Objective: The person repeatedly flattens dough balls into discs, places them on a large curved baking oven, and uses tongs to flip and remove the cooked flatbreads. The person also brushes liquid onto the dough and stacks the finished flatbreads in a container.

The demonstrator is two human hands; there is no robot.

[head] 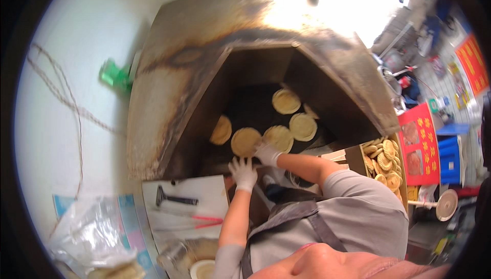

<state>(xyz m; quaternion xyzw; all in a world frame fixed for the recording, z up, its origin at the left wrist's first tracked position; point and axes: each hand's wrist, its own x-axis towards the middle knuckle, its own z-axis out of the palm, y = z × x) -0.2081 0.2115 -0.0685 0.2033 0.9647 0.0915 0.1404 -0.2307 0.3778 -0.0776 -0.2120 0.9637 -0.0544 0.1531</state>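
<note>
My left hand, in a white glove, has its fingers spread at the front edge of a round flatbread. Touching that bread's right edge is my right hand, also gloved; its fingertips are blurred. Just beyond the right hand lies a paler flatbread, with another pale round beside it. Farther back is a browner flatbread, partly covering none of the front ones. One more flatbread lies at the left, cut off by the opening's edge. All rest on the dark floor of a metal oven.
A black-handled scraper and red-handled tongs lie on a white board at left. A box of baked flatbreads stands at right, beside a red sign with writing. The oven's metal sides frame the opening.
</note>
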